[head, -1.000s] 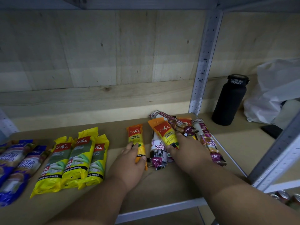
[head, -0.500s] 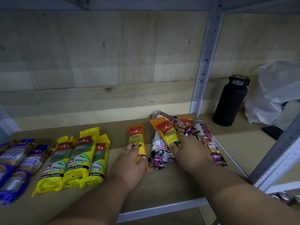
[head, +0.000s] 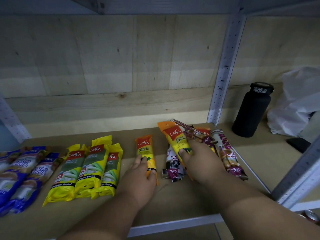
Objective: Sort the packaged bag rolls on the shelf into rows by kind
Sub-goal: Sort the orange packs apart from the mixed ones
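Three yellow bag rolls [head: 90,168] lie side by side on the shelf board [head: 173,196], with blue bag rolls [head: 20,172] in a row to their left. My left hand [head: 141,177] holds a single orange bag roll [head: 145,147] that lies flat at the middle. My right hand [head: 199,161] grips a second orange bag roll [head: 174,137], its top raised off a mixed pile. Under and beside it lie maroon drawstring bag rolls [head: 228,156] and another orange roll, partly hidden.
A grey perforated shelf post [head: 223,71] stands behind the pile. In the bay to the right stand a black bottle [head: 251,110] and a white plastic bag [head: 297,103]. Another post [head: 297,177] crosses the lower right. Wood panels close the back.
My right hand has lifted the orange roll a little out of the pile. My left hand stays on the single orange roll.
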